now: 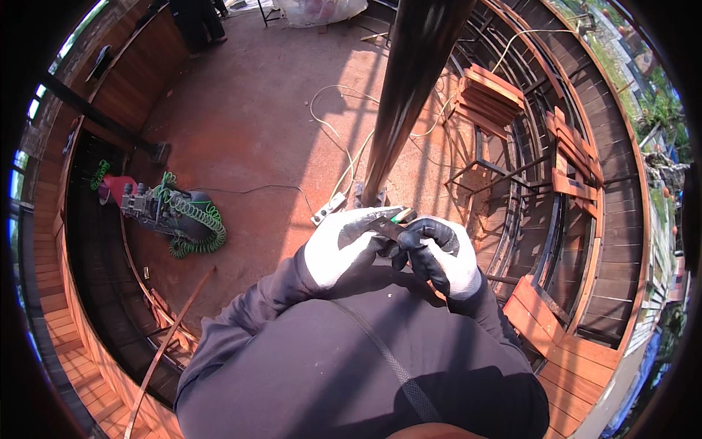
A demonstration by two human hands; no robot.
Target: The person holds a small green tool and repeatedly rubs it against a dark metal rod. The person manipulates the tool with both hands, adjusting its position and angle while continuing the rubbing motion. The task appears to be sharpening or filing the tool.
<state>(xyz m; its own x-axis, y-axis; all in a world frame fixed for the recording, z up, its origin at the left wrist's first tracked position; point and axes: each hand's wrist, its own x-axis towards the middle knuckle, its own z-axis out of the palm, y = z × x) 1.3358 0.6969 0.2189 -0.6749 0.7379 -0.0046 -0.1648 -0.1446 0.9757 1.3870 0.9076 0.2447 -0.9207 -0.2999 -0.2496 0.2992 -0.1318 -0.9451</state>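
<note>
Holding dark piece (387,228): left hand (345,245), right hand (447,252); wide floor (241,132) ahead.

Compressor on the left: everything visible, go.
The compressor sits on the reddish floor. Its grey, ribbed, metallic-looking upper part is toward the left; a darker, rounded body shows to the right, partly hidden by the green coiled hose draped over it. Neither hand touches it. Whether it's running: can't tell.

Left hand (338,247) and right hand (452,256) in white-and-black gloves (327,257), close together before the chest (322,358), fingers (436,233) curled inward, left forearm (265,291) and right forearm (479,307) dark-sleeved, angled inward
</note>
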